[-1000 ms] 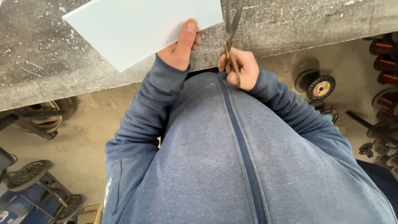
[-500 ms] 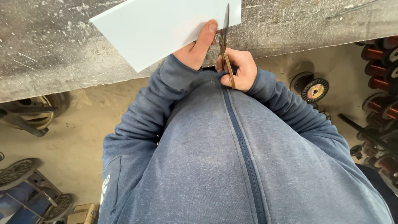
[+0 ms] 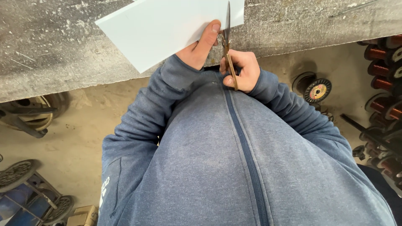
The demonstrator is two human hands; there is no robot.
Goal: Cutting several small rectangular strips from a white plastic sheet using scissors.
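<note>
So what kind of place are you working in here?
Probably a workshop or small industrial shop. A rough concrete bench runs across the top, copper wire spools stack on the right, and metal wheels lie on the dusty floor.

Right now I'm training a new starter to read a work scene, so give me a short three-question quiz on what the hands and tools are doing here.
1. True or false: the right hand holds the scissors.
2. Which hand grips the pale sheet? A) left hand B) right hand C) neither
3. Fill in: the sheet lies over a grey ______ slab.

Key: 1 true: its fingers are through the brown handles, the blades pointing up along the sheet's right part. 2 A: its thumb presses on top of the sheet, beside the blades. 3 concrete, rough and speckled, with a sandy floor below its edge.
</note>
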